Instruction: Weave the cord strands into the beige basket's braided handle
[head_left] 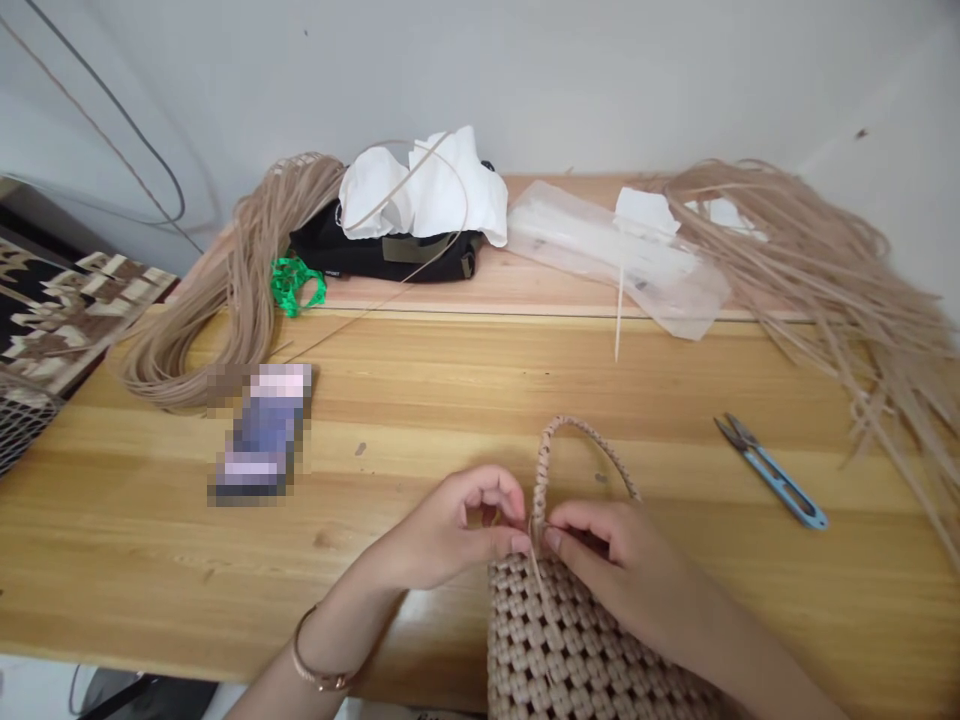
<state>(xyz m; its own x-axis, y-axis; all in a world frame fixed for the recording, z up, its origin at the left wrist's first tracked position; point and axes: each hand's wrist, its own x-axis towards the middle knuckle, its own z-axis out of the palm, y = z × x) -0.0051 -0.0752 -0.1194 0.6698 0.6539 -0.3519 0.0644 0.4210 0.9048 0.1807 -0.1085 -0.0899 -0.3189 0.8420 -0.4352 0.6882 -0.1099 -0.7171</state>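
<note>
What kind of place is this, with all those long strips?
It looks like a craft spot, maybe in someone's home. There's a woven basket being held on a wooden table, piles of tan strips like the ones it's woven from, and small scissors close by.

A home craft corner: a wooden desk (450, 395) against a white wall (480, 70) holds coiled cane strips (225, 290) and thread snips (772, 472).

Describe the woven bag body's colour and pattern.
The woven bag body is tan with a chunky checkered weave; head view.
</note>
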